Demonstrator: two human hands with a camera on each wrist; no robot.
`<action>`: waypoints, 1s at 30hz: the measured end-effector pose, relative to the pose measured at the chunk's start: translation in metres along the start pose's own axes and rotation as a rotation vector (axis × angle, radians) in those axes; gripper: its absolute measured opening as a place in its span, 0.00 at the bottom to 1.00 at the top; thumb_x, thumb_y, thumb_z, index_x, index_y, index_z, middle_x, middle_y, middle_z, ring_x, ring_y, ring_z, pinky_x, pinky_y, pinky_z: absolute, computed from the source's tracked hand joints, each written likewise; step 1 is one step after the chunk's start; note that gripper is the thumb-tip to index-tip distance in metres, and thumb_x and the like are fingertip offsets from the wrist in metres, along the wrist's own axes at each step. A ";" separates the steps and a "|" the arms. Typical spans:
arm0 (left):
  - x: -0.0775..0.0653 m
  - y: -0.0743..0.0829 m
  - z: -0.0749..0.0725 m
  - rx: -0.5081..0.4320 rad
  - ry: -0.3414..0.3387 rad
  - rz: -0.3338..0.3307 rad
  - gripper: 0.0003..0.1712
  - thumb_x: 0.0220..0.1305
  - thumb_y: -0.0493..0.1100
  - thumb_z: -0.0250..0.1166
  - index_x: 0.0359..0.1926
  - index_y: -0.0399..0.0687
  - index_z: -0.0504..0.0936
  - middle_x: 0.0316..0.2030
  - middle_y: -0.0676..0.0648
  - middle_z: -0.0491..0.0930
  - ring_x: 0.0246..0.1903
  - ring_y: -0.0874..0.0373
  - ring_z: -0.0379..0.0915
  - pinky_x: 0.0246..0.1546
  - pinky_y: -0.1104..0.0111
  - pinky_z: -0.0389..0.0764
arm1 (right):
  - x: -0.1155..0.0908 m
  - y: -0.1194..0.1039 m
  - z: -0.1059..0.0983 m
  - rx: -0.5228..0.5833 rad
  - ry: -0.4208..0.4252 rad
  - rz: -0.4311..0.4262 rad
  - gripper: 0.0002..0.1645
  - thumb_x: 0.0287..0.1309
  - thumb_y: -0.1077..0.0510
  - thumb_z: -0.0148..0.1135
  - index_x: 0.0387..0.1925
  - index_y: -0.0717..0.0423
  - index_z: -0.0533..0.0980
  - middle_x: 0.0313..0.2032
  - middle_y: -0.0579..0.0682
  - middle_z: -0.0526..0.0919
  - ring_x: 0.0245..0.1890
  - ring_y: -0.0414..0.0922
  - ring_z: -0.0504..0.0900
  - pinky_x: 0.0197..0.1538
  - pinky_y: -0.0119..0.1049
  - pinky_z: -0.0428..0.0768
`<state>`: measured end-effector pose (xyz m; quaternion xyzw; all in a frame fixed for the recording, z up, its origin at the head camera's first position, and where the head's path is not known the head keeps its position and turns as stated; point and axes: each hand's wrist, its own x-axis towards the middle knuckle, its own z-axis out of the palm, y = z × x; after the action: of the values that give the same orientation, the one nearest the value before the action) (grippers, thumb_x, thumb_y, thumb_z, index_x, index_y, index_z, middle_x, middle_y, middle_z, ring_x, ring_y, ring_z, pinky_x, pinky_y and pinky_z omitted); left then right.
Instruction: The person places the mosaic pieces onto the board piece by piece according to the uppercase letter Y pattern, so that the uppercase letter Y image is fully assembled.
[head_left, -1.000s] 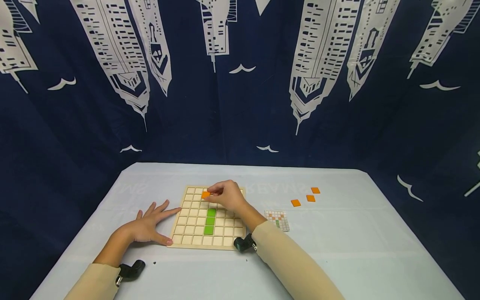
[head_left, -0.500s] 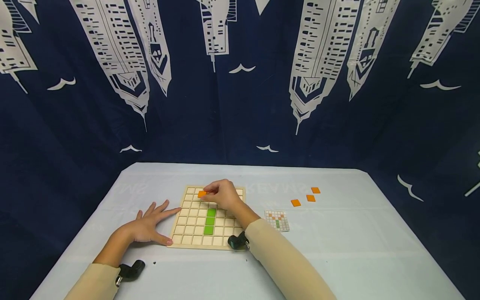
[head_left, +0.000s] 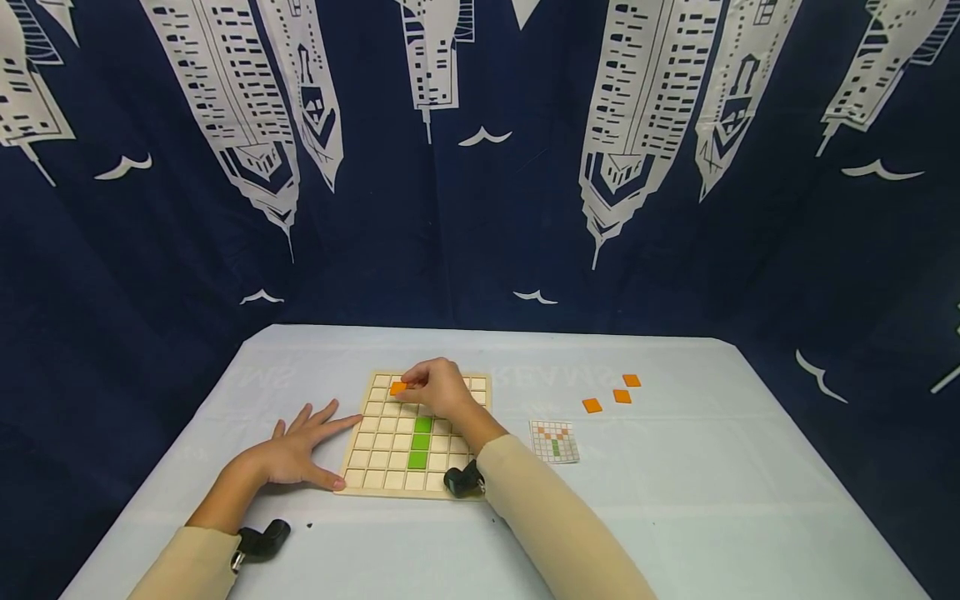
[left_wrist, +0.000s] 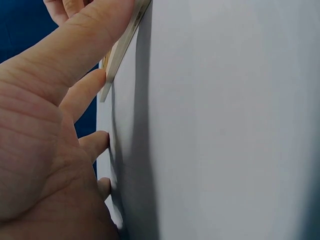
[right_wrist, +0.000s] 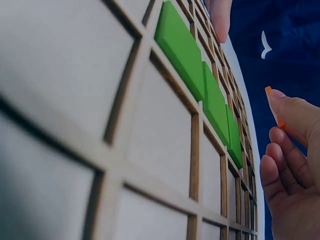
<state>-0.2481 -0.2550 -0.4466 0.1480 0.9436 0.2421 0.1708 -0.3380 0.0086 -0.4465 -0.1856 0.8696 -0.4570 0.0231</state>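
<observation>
1 orange tile (head_left: 397, 388) pinched in right hand (head_left: 441, 392), part hidden; left hand (head_left: 296, 454) spread, touching grid board (head_left: 378, 460), partly covered.

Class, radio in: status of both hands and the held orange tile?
Right hand pinches orange tile over grid board. Left hand touches its edge. No obstruction visible.

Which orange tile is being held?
The orange tile pinched by the right hand, over the grid board; the other three lie on the table.

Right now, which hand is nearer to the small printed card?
The right hand. It is over the grid board, left of the card; the left hand is farther, at the board's left edge.
</observation>
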 end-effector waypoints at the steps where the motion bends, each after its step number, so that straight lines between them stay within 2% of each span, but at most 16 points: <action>1: 0.000 0.000 0.000 0.001 0.000 0.001 0.65 0.40 0.66 0.81 0.79 0.60 0.61 0.81 0.32 0.40 0.77 0.20 0.24 0.64 0.20 0.26 | 0.001 0.000 0.001 0.001 0.000 0.003 0.15 0.53 0.54 0.80 0.42 0.53 0.89 0.38 0.47 0.91 0.31 0.36 0.80 0.37 0.26 0.80; 19: -0.002 0.002 -0.001 -0.009 -0.008 0.006 0.65 0.41 0.65 0.81 0.79 0.59 0.61 0.81 0.31 0.39 0.76 0.20 0.23 0.64 0.20 0.26 | 0.007 -0.003 0.010 -0.045 -0.009 0.077 0.15 0.52 0.54 0.80 0.42 0.53 0.89 0.38 0.46 0.90 0.38 0.38 0.85 0.45 0.30 0.84; 24: -0.003 0.001 -0.001 -0.015 -0.009 0.010 0.65 0.42 0.65 0.81 0.79 0.59 0.60 0.81 0.31 0.39 0.76 0.20 0.22 0.64 0.20 0.25 | 0.009 -0.004 0.011 -0.053 -0.019 0.102 0.14 0.53 0.54 0.80 0.42 0.51 0.89 0.37 0.44 0.89 0.36 0.37 0.83 0.44 0.30 0.83; 30: -0.001 0.001 -0.001 -0.005 -0.004 0.011 0.65 0.41 0.66 0.81 0.79 0.59 0.61 0.81 0.32 0.39 0.77 0.21 0.23 0.65 0.20 0.26 | 0.012 -0.003 0.013 -0.101 -0.024 0.086 0.13 0.53 0.54 0.79 0.41 0.51 0.89 0.35 0.43 0.90 0.35 0.37 0.83 0.44 0.29 0.83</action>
<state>-0.2475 -0.2553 -0.4451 0.1532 0.9418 0.2452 0.1718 -0.3454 -0.0069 -0.4500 -0.1546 0.8984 -0.4086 0.0437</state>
